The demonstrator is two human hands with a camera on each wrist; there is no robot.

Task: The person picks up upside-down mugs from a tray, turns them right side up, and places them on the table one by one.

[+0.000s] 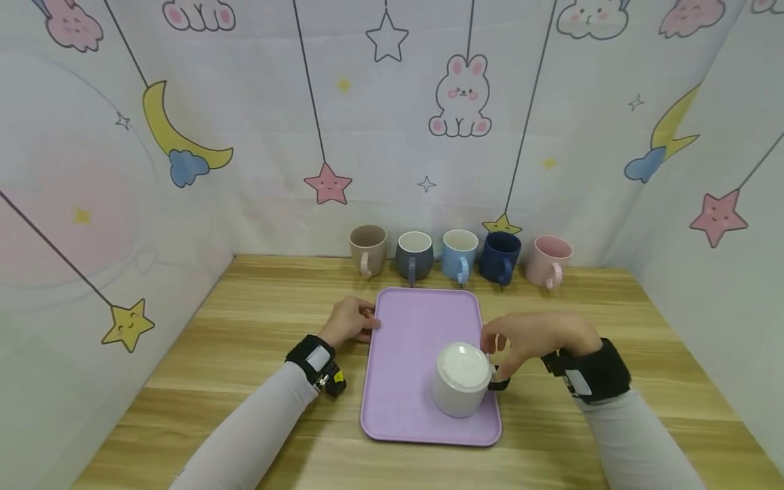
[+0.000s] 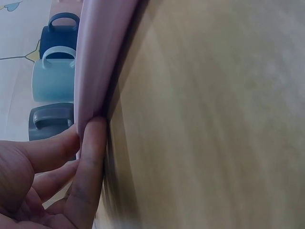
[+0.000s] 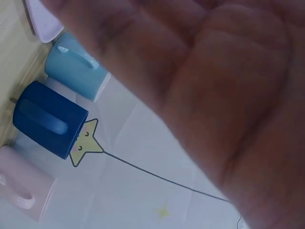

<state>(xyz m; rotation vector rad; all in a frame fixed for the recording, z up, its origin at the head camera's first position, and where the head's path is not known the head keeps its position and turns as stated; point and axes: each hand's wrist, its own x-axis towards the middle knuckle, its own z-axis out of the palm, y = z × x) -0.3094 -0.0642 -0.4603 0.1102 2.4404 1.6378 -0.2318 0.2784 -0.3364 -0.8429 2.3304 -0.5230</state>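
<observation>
On the purple tray a white mug stands upside down near the front right, its base facing up. A dark handle sticks out on its right, over the tray's edge. My right hand arches above that handle, thumb tip right at it and bent fingers beside the mug's upper side, with a gap between them. The right wrist view shows mostly palm, the fingertips hidden. Thumb and fingers of my left hand pinch the tray's left rim, one finger showing at its underside in the left wrist view.
Behind the tray several mugs stand in a row along the wall: brown, grey, light blue, navy and pink. A patterned cloth backdrop rises behind the wooden table.
</observation>
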